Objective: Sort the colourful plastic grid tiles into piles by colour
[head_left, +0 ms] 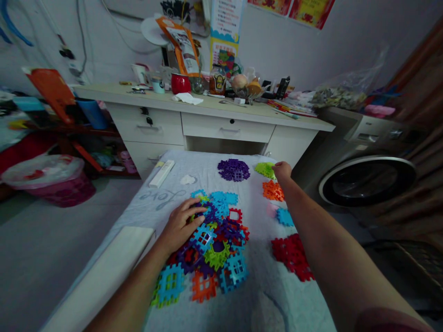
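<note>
Pale cloth-covered worktop (259, 235), free lane between central heap of multicoloured notched plastic tiles (224, 229) and dark-red plastic tile pile (290, 253), left hand (182, 223) blocking heap's left side, right forearm (321, 230) barring right edge.

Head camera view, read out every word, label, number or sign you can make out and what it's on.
"Love": on the cloth.
Blue-and-yellow poster: Chinese characters, too blurred to read.
Red-and-yellow posters: too blurred to read.
Orange pouch and jar: labels too small to read.
</note>
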`<move>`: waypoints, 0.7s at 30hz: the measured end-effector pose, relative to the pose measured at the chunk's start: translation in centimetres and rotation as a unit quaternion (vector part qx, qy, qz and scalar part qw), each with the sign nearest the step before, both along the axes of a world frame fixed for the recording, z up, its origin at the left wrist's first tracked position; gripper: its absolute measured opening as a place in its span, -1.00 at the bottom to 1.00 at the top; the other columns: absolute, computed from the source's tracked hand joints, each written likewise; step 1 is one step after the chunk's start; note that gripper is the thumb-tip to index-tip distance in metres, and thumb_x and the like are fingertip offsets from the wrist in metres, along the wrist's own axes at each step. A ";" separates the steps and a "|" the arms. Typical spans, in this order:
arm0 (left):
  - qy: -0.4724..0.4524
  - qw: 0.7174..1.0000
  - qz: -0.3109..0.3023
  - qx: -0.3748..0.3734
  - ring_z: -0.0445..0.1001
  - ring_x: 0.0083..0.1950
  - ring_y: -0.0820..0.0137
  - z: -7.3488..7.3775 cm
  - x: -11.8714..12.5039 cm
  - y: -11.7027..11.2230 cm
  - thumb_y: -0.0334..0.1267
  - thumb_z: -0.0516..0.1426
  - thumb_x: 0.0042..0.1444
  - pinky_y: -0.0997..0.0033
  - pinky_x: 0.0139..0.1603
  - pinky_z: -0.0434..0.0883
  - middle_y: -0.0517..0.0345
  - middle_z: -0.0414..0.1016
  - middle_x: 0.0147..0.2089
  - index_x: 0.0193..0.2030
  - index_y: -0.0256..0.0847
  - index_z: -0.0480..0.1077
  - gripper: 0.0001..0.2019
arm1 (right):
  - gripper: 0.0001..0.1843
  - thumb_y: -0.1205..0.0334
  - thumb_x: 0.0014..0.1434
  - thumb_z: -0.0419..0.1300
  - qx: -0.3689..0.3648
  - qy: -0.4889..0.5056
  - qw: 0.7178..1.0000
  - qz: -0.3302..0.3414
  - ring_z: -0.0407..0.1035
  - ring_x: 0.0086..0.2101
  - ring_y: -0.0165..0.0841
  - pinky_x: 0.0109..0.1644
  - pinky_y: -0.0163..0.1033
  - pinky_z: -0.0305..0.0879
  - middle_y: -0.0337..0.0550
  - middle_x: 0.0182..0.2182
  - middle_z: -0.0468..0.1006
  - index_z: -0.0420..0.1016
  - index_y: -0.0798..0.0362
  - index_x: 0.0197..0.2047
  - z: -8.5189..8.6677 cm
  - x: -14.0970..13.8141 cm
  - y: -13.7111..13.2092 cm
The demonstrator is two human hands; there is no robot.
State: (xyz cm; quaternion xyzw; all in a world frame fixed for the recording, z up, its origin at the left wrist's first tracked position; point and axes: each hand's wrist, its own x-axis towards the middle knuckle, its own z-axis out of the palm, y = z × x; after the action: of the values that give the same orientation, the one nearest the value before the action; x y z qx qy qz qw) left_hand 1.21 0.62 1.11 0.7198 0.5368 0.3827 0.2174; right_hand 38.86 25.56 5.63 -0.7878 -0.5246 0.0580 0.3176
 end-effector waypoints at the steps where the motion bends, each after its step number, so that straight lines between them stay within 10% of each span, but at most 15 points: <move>1: 0.001 1.000 -0.001 0.001 0.31 0.28 0.14 0.0 0.0 0.0 0.00 0.08 0.21 -0.08 0.31 0.25 0.07 0.36 0.25 -0.06 -0.02 0.55 -0.69 | -0.71 0.36 0.02 0.20 -0.003 0.000 1.000 0.004 0.50 -0.29 -0.21 -0.19 -0.21 0.38 0.02 -0.31 0.61 0.59 0.18 -0.16 0.0 0.0 0.0; 21: 0.018 1.000 0.004 0.008 0.31 0.28 0.13 -0.1 0.0 -0.1 -0.02 0.10 0.20 -0.08 0.32 0.22 0.06 0.37 0.23 -0.05 -0.06 0.52 -0.70 | -0.53 0.42 0.04 0.12 -0.017 -0.116 0.985 0.128 0.30 0.11 -0.14 0.21 -0.11 0.18 0.11 0.07 0.45 0.52 0.13 0.05 0.5 -3.2 -2.6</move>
State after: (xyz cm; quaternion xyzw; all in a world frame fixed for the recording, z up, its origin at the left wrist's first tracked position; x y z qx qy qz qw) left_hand 1.23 0.48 1.05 0.7262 0.5404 0.3746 0.2009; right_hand 35.68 22.99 6.14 -0.7209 -0.6531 0.0154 0.2315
